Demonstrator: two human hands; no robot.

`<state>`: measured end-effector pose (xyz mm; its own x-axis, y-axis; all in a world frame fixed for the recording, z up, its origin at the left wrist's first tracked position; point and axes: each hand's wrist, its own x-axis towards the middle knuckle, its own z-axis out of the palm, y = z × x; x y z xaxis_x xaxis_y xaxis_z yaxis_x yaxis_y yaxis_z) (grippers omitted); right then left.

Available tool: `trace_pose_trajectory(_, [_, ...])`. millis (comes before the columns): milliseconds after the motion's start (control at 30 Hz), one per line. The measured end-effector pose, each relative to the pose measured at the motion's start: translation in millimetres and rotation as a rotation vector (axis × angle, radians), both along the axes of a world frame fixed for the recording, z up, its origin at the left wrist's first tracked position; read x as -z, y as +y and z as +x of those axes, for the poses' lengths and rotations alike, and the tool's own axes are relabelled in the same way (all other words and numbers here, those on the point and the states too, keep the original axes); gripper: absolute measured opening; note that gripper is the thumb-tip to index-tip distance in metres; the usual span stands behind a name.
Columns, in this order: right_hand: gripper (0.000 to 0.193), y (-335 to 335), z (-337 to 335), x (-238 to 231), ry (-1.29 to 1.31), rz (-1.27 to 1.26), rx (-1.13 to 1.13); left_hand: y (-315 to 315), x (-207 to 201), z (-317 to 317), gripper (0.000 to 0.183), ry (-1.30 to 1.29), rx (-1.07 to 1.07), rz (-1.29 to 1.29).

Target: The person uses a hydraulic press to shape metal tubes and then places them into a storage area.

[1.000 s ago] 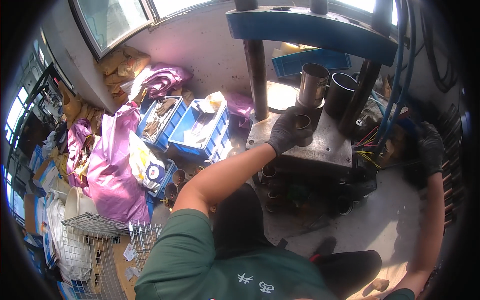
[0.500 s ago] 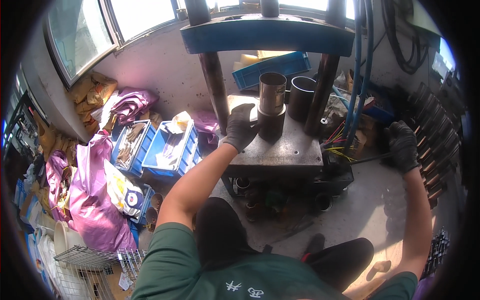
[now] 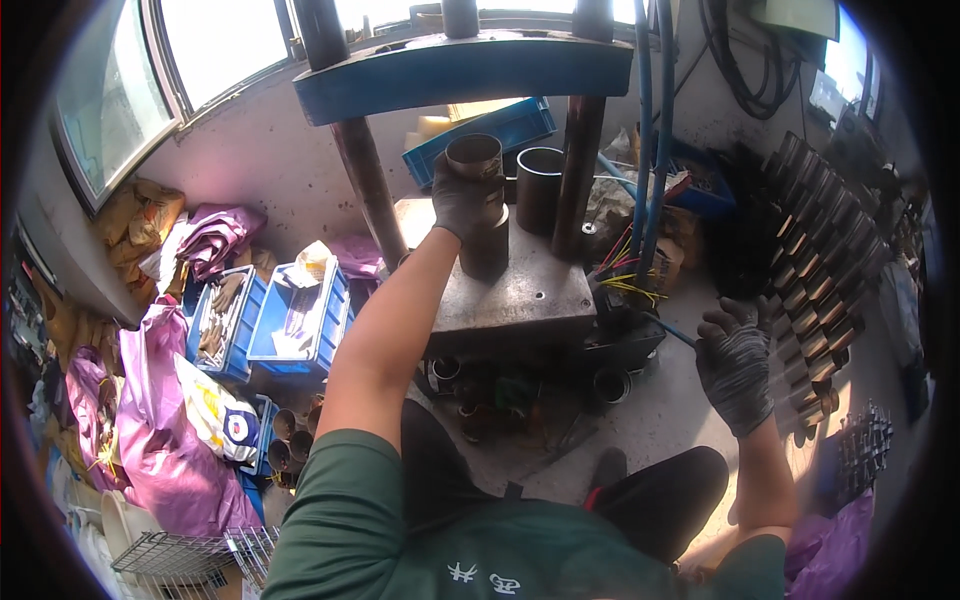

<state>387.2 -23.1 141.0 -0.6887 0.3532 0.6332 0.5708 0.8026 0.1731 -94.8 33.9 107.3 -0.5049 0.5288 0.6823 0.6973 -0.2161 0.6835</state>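
Note:
My gloved left hand [image 3: 466, 205] is wrapped round the left side of a short shiny metal tube [image 3: 474, 156]. That tube stands upright on a darker cylinder [image 3: 486, 252], which rests on the steel plate [image 3: 530, 300] of a press with a blue crosshead [image 3: 470, 75]. A wider dark tube [image 3: 540, 190] with a bright rim stands behind to the right. My gloved right hand [image 3: 737, 365], fingers curled, is at the end of a thin lever rod [image 3: 672, 330] coming from the press's right side; the grip itself is partly hidden.
Press columns [image 3: 578, 180] flank the plate. Blue hoses [image 3: 648, 170] hang at the right, near stacked metal tubes [image 3: 820, 270]. Blue crates [image 3: 300, 325] and purple sacks [image 3: 185, 430] are at the left. Below the plate lie more tubes [image 3: 612, 385]. A blue crate [image 3: 480, 140] leans behind.
My left hand has moved from beside the tube to a grip round it. My right hand has come closer to my body with the lever. The whole view has shifted rightward.

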Motion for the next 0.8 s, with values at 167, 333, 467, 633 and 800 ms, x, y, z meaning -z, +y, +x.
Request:
trace_pose_trajectory(167, [0.033,-23.7,-48.0,22.6,0.094,-0.387,-0.434,-8.5,-20.1,9.7,0.042,0.222,-0.009,0.212])
trace_pose_trajectory(333, [0.048,3.9,-72.8,91.4,-0.104,-0.901,-0.271,-95.2,52.1,83.2,0.082,-1.077,0.957,0.338])
trace_pose_trajectory(467, [0.049,33.3,-78.9,126.8,-0.183,-1.055,-0.278,-143.9,132.1,124.5,0.097,-1.833,0.888,0.256])
trace_pose_trajectory(633, [0.049,37.8,-89.5,137.6,-0.334,-1.175,-0.128,-159.8,170.5,136.6,0.107,-2.185,1.080,0.098])
trace_pose_trajectory(800, [0.044,39.7,-97.2,142.1,-0.285,-1.180,-0.145,-158.5,156.8,142.2,0.107,-2.211,1.003,0.136])
